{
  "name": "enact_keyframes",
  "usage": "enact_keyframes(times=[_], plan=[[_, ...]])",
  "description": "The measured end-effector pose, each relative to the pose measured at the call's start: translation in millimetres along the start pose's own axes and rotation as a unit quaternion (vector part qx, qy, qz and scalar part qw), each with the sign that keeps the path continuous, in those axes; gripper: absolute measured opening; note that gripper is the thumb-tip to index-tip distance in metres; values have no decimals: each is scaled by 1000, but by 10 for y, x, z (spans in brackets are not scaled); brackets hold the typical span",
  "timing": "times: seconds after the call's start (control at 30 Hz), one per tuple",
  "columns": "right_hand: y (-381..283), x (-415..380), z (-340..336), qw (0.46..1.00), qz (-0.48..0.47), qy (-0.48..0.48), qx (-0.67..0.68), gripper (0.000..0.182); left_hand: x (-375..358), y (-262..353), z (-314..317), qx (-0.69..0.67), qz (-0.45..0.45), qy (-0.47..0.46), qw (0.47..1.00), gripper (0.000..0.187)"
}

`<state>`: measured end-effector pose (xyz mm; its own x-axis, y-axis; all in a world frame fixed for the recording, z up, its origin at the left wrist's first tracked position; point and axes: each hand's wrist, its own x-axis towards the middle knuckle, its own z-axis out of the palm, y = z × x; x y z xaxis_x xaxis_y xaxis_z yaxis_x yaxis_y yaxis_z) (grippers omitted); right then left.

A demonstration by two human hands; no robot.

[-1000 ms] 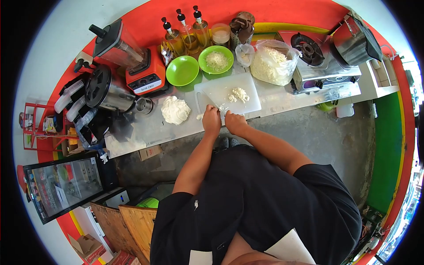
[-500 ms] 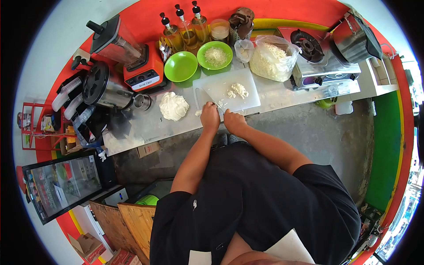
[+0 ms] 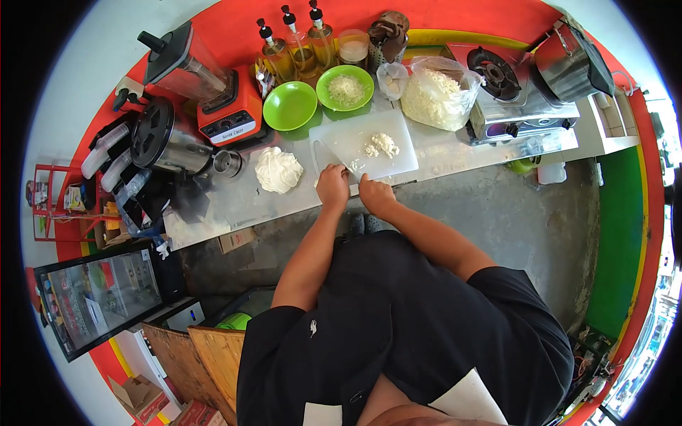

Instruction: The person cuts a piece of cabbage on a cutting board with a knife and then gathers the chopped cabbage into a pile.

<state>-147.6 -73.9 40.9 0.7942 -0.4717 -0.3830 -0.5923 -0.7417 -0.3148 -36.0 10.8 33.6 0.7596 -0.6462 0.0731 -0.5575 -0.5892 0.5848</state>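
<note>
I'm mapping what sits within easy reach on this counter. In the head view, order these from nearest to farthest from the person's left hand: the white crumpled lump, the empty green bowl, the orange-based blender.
From the left hand:
1. White crumpled lump, just to its left on the counter.
2. Empty green bowl, farther back, toward the wall.
3. Orange-based blender, back and farther left.

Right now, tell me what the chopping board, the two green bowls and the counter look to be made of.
Chopping board: likely plastic, matte white, thin with rounded corners. Green bowls: probably plastic or melamine, uniform bright green with a soft gloss. Counter: seemingly stainless steel, dull grey with blurred reflections.
</note>
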Motion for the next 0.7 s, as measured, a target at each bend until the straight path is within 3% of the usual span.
enact_keyframes(times=[0.2,0.4,0.47,0.7], plan=[[-16,73,-98,999,-30,3,-25,18,-5,-13,-25,-19,-26,-4,999,6],[-64,13,-62,1000,18,-17,1,15,1,-57,1,-18,0,20,1000,9],[-21,57,-93,999,-23,-13,-26,15,-4,-47,-16,-18,-1,16,1000,8],[-128,7,-192,998,-26,-33,-43,15,3,-124,41,-32,12,13,999,8]])
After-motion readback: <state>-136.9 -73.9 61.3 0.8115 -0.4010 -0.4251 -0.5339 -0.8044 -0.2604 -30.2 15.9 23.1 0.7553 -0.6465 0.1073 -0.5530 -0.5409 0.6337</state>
